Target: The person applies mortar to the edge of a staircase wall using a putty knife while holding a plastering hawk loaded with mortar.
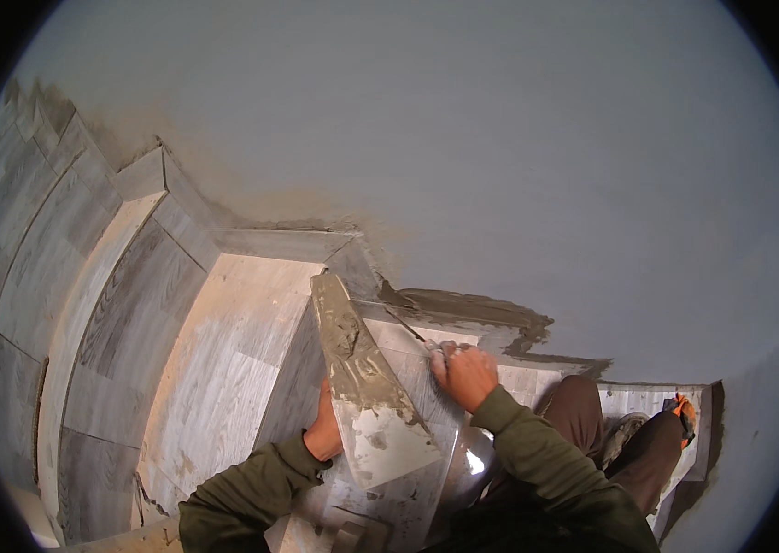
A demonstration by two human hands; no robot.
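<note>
My left hand point(324, 427) grips the edge of a long, tapered pale tile piece point(387, 444). Thick grey-brown mortar point(350, 338) coats its narrow upper part; its wide lower end is mostly bare. Closed round a thin trowel point(402, 323), my right hand point(468, 376) is just right of the piece. The trowel's blade appears nearly edge-on and points up and left toward the wall's foot. Fresh mortar point(472, 308) is smeared along the wall there, above the stair skirting. White residue marks my right fingers.
Wood-look tiled steps point(214, 382) run down the left, with skirting tiles point(279, 243) following the grey wall point(537, 166). My bent knees point(649, 452) are at lower right, near an orange and black object point(684, 412). A tile scrap point(350, 536) lies at the bottom.
</note>
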